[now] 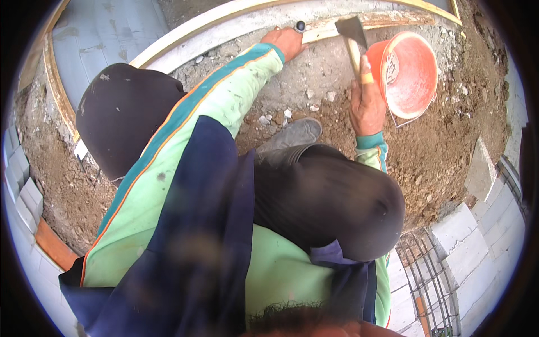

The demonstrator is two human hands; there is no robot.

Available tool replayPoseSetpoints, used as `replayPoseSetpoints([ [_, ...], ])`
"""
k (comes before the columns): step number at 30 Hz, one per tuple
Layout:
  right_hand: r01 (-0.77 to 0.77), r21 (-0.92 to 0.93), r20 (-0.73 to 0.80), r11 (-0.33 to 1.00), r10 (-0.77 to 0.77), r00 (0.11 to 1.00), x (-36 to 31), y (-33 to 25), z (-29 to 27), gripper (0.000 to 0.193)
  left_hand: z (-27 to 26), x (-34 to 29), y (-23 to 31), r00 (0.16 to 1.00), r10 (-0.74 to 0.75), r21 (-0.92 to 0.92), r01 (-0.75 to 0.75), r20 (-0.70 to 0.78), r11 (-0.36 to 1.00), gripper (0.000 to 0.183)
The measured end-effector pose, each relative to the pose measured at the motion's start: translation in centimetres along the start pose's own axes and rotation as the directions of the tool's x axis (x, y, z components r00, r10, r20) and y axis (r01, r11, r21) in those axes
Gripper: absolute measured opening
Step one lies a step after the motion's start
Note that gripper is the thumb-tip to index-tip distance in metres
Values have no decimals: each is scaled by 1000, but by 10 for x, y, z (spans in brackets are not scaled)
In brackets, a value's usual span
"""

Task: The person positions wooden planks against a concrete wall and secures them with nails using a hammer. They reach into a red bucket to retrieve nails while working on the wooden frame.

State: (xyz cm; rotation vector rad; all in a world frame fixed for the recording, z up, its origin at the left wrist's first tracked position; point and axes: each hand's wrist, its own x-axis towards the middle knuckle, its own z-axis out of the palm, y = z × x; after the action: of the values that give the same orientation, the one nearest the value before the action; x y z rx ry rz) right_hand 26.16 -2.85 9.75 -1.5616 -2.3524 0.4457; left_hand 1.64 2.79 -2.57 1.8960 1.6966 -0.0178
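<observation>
Near the top centre, the left hand (285,43) closes around a dark-ended object (300,26), perhaps a chisel, beside the plank (393,20); the right hand (368,106) grips a dark-headed tool (353,50) low, leaving its head free, left of the bucket (414,76).

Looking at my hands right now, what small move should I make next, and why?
Perhaps ease your right hand a little left, away from the orange bucket. That hand grips a wooden-handled tool close beside the bucket, leaving little room there, while your left hand and the dark round-ended thing in it are on the other side.
</observation>
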Motion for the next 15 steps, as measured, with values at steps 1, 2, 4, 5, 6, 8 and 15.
replayPoseSetpoints([
  [1,108,61,-169,992,-96,981,10,-13,-6,65,10,-7,2,1000,0,-1,0,-7,1000,49],
  [2,216,83,-316,973,-179,932,16,-28,-17,66,10,-13,6,1000,-7,-12,7,4,1000,48],
  [4,274,119,-436,954,-198,878,17,-30,-12,65,7,-8,9,1000,-4,-15,4,3,1000,49],
  [5,274,262,-474,925,-124,872,11,-23,-3,64,4,-4,12,1000,-2,-16,2,-5,1000,49],
  [6,284,405,-501,869,-49,864,6,-17,9,64,7,-1,9,1000,-3,-14,3,-10,1000,49],
  [8,-7,103,11,995,6,1000,-5,6,23,67,17,3,5,998,56,10,-56,-6,998,49],
  [15,201,121,-438,972,-130,890,7,-34,-6,66,11,-7,9,1000,-8,14,8,17,1000,46],
])
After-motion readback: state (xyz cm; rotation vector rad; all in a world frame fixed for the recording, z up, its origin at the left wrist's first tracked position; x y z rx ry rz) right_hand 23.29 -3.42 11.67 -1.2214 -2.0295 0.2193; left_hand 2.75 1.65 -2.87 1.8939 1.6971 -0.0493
